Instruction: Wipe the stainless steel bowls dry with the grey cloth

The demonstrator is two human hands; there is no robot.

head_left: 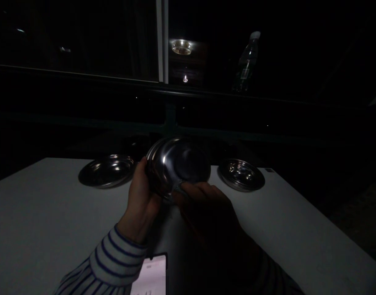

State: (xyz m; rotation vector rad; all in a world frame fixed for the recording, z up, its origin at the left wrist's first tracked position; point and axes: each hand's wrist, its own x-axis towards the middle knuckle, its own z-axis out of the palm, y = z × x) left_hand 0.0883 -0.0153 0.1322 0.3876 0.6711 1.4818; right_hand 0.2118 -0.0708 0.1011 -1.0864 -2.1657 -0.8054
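i'm looking down at a very dim scene. the left hand (141, 196) grips the left rim of a steel plate (178, 166), thumb on the near side, the other fingers hidden behind it. the plate is lifted off the table (37, 213) and tipped up on edge, its hollow face turned toward me and a little to the right; it's round, so no long axis to call. it hangs above the table's far middle, between the two others. the right hand (206, 205) is in deep shadow at the plate's lower rim, fingers curled and pressed onto something small and pale there; i can't tell what it is.

around it: one plate lying flat at left (107, 171), one plate lying flat at right (241, 175), both near the far edge, both clear of the hands. three plates counted. a lit phone (151, 276) lies by the left sleeve at the near edge. beyond the table, one bottle (247, 61) stands upright by the dark window. nothing sits between hands and plate.
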